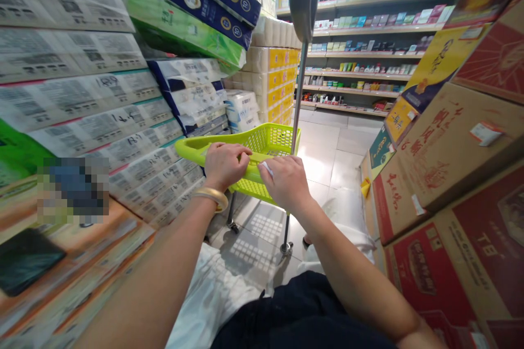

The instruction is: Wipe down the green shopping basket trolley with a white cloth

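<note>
My left hand point(226, 166) curls over the rim of a lime-green plastic shopping basket point(262, 139), and a gold bangle point(210, 199) circles that wrist. Just to its right, my right hand point(286, 182) lies on the same rim. A small white slip of paper or tissue point(266, 168) sticks out at its thumb side, and what it is cannot be told. The basket sits on a wheeled metal stand with thin legs point(285, 234).
Stacks of packaged tissue rolls point(90, 103) wall the left of the aisle, and printed cardboard cartons point(446, 163) stand close on the right. A metal pole point(300, 87) rises from the stand. Store shelves of small goods point(360, 49) lie ahead beyond a tiled floor point(323, 144).
</note>
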Demonstrator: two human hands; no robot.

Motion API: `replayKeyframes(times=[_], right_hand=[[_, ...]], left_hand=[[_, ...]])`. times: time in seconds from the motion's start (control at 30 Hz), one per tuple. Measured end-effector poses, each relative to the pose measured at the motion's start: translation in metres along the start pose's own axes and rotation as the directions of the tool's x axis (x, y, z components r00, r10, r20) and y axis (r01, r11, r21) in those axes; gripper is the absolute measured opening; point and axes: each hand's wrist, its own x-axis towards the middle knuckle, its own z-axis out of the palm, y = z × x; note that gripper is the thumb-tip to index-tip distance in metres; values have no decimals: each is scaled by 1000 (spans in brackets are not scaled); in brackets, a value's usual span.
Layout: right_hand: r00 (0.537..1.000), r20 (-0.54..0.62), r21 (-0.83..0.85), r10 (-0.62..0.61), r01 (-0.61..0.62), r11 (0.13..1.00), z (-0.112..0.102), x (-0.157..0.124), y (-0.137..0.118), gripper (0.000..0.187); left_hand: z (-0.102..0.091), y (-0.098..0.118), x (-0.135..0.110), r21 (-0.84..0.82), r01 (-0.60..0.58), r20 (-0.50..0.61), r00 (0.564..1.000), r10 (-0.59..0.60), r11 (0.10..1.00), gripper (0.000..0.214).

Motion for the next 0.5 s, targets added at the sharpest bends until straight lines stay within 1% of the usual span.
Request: replayKeyframes(times=[0.07, 0.13, 0.23, 0.3, 0.37, 0.43, 0.5], right_hand=[[1000, -4, 63, 14, -13, 998, 3, -1, 13, 38], [999, -10, 161, 50, -48, 986, 6, -2, 25, 42], [994, -34, 270, 108, -95, 958, 10, -4, 33, 44], [989, -58, 234, 137, -120, 965, 10, -4, 28, 42], [989, -67, 126, 129, -120, 985, 8, -4, 17, 39], [996, -51, 26, 71, -69, 997, 5, -3, 5, 34], [1000, -31, -12, 0, -1, 1000, 3, -2, -3, 31]], left_hand=[[0, -1, 0, -5, -8, 3, 1000, 8, 1000, 39], [0, -2, 0, -7, -12, 1, 1000, 12, 1000, 39], [1, -2, 0, -6, -16, -10, 1000, 16, 1000, 39], [1, -1, 0, -5, -14, -16, 1000, 14, 1000, 39], [1, 0, -1, -9, -10, -16, 1000, 10, 1000, 39], [0, 0, -1, -11, -8, -15, 1000, 7, 1000, 39], [0, -1, -2, -10, -6, -14, 1000, 6, 1000, 39]])
